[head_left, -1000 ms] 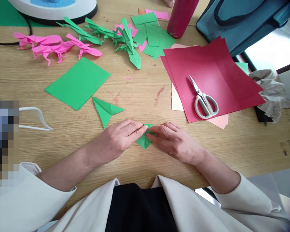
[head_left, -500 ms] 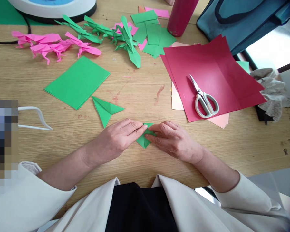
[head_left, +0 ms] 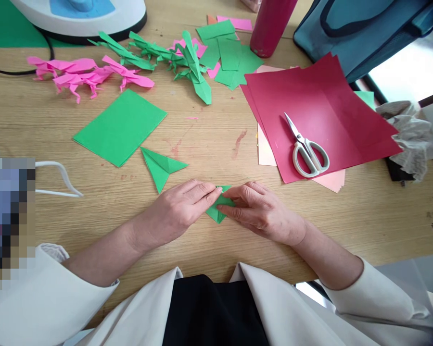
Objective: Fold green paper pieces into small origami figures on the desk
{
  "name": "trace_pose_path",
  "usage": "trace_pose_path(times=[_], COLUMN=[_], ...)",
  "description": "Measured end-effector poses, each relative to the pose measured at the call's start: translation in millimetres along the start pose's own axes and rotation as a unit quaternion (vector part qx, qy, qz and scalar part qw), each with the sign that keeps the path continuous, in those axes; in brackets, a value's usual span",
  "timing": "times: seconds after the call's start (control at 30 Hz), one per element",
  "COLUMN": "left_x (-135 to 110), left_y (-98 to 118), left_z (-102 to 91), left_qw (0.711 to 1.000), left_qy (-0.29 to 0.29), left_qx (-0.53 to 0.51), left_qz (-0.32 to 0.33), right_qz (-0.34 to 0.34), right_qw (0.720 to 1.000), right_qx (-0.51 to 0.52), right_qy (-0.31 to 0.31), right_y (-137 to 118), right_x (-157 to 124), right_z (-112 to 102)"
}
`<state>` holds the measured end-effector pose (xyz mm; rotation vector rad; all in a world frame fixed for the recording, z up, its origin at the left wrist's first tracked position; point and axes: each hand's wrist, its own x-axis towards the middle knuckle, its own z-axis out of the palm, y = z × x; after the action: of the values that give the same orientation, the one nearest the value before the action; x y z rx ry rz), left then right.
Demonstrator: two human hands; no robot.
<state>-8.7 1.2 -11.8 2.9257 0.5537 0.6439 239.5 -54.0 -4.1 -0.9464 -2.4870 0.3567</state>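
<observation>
A small folded piece of green paper (head_left: 217, 213) lies on the table close in front of me, partly covered by my fingers. My left hand (head_left: 185, 206) presses on its left and upper edge, fingers close together. From the right, my right hand (head_left: 258, 211) holds the same piece, thumb and forefinger on its surface. A crease runs down toward its lower point. Just up and left of my left hand lies a second folded green piece (head_left: 161, 169), shaped like an arrowhead. Behind that rests a flat green sheet (head_left: 121, 129).
White-handled scissors (head_left: 308, 151) lie on red paper sheets (head_left: 321, 105) at right. Pink folded figures (head_left: 82, 77) and green ones (head_left: 193, 67) stand at the back, near green scraps (head_left: 234, 57), a dark pink bottle (head_left: 272, 26) and a blue bag (head_left: 350, 38).
The whole view has shifted slightly, so things appear a little lower and further right. Both hands keep nearly the same hold on the small green paper.
</observation>
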Motion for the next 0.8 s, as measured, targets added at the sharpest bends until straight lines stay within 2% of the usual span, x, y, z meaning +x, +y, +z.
trace_pose_path(times=[0.8], left_x=[-0.9], left_y=[-1.2], left_z=[0.6], left_qw=[1.000], left_qy=[-0.004], left_qx=[0.010], left_qz=[0.011], right_qz=[-0.007], right_qw=[1.000], right_qx=[-0.014], right_qy=[-0.024], right_y=[-1.1], right_x=[1.2], right_z=[-2.8])
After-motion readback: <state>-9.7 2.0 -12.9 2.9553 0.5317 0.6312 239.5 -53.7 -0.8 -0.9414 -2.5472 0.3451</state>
